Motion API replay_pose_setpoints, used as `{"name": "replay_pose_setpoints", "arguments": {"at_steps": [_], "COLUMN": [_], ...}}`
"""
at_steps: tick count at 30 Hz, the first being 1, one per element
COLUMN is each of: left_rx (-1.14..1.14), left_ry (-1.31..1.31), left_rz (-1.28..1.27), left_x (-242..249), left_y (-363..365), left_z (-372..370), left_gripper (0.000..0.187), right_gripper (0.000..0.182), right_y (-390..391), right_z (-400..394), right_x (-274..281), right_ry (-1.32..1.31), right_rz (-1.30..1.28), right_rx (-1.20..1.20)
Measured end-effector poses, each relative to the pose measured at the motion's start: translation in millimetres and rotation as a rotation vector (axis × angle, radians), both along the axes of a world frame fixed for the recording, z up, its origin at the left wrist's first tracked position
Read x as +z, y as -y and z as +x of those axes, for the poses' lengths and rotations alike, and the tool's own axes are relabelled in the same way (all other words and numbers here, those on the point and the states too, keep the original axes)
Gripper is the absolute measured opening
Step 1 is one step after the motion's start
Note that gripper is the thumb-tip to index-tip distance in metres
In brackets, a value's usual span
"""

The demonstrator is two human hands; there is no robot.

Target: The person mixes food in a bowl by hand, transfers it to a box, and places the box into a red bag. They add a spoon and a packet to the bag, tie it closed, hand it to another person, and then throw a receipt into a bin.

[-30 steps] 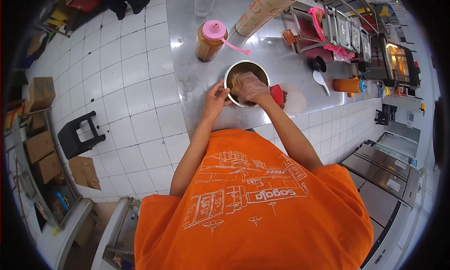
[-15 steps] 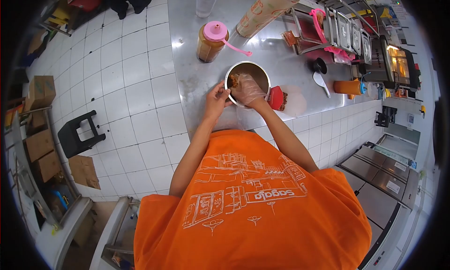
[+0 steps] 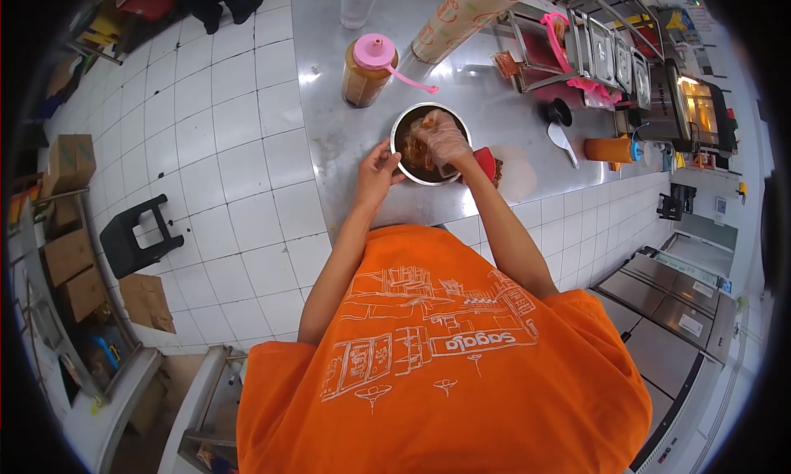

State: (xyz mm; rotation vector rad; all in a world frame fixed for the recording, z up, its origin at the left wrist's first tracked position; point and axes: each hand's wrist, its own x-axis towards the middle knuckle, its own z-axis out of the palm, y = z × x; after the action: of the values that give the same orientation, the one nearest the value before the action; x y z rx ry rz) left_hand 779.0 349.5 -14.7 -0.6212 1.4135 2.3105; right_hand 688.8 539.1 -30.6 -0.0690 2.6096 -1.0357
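Standing near the front edge of the steel bench [image 3: 346, 144], the round metal bowl [image 3: 399, 144] holds brownish, wet-looking pieces of food [image 3: 414, 154]. I judge the bowl stiff and light enough to slide on the smooth steel, so the rim is the good place to hold it, and the left hand [image 3: 377, 171] does exactly this: its fingers are closed on the near-left part of the rim. The food looks soft and slippery, maybe coated with sauce; it should be taken with the whole curved fingers and not pinched, because it can tear or slip.

The right hand [image 3: 445, 138] wears a thin clear glove and is down inside the bowl, over the far side. Its fingers are bent and seem to close on a clump of the food, but the glove and the small size in the view make it hard to tell how firm this grip is.

Behind the bowl stands a bottle [image 3: 367, 70] with a pink cap, well apart from a clear cup [image 3: 358, 0] at the far edge. A long paper roll [image 3: 457, 17] lies tilted near them. To the right, just beside the bowl, is a small red thing [image 3: 486, 163], and farther right an orange cup [image 3: 610, 149]
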Motion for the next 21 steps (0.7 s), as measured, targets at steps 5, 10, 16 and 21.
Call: {"name": "replay_pose_setpoints", "arguments": {"at_steps": [5, 10, 16, 21], "left_rx": [-0.006, -0.003, 0.011, 0.009], "left_ry": [-0.004, 0.007, 0.009, 0.015], "left_rz": [0.018, -0.006, 0.002, -0.002], "left_x": [-3.7, -1.5, -1.7, -1.8], "left_y": [0.7, 1.5, 1.2, -0.8], "left_z": [1.4, 1.7, 3.7, 1.6], "left_gripper": [0.052, 0.051, 0.050, 0.049], "right_gripper": [0.023, 0.026, 0.027, 0.034], "right_y": [11.9, 16.0, -7.2, 10.1], "right_z": [13.5, 32.1, 47.0, 39.1], "right_x": [36.1, 38.4, 71.5, 101.5], "right_ry": [0.019, -0.163, -0.002, 0.154], "right_rz": [-0.333, -0.417, 0.042, 0.439], "right_rx": [-0.273, -0.332, 0.016, 0.043]}}
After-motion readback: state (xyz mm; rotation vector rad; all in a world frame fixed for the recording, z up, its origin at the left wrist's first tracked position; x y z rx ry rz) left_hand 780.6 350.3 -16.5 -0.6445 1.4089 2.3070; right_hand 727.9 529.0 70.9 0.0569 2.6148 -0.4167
